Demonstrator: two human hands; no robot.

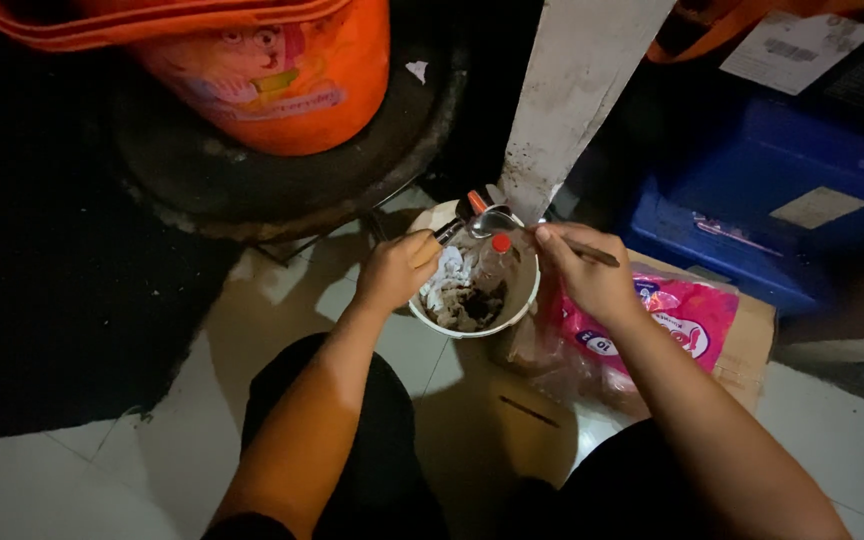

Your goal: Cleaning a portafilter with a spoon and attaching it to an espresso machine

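A white bowl (523,298) sits on the pale tiled floor between my knees, holding crumpled white scraps and dark brown waste. My left hand (394,268) is closed on the handle of a metal spoon (490,220), whose scoop hangs over the bowl's far rim. My right hand (586,272) grips a thin dark stick (592,252) above the bowl's right side. A small clear bottle with a red cap (500,244) stands inside the bowl, just under the spoon.
A pink printed plastic packet (677,315) lies on brown cardboard (752,345) right of the bowl. An orange bucket (272,80) stands on a dark round base behind. A white table leg (572,100) rises beyond the bowl; a blue crate (772,200) sits far right.
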